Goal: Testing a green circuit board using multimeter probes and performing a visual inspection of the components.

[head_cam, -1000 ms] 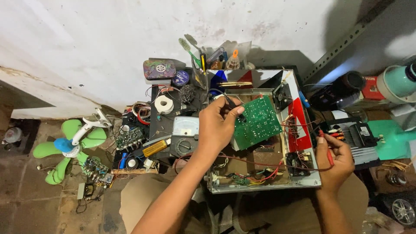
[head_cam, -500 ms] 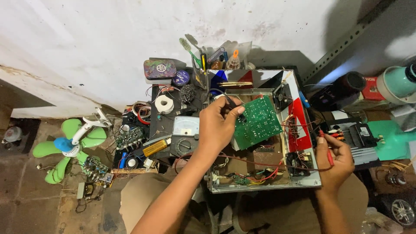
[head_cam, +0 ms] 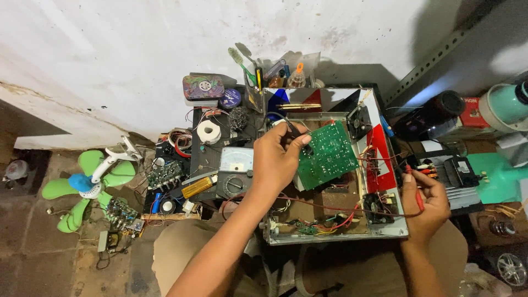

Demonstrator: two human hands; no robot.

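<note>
An open metal chassis (head_cam: 335, 234) sits in front of me with wires and small boards inside. A green circuit board (head_cam: 329, 155) is tilted up in it. My left hand (head_cam: 279, 158) holds a black test probe (head_cam: 295, 132) against the board's left edge. My right hand (head_cam: 428, 204), at the chassis's right rim, grips a red test probe (head_cam: 416, 191) pointing up. A red lead (head_cam: 330, 208) runs across the chassis between the hands. An analog multimeter (head_cam: 235, 171) lies just left of my left wrist.
A green fan (head_cam: 88, 184) lies on the floor at the left. Loose boards, a solder roll (head_cam: 208, 132), a tin (head_cam: 204, 87) and a cup of tools (head_cam: 275, 74) crowd the back left. Black devices (head_cam: 459, 176) and a teal object (head_cam: 503, 176) stand at the right.
</note>
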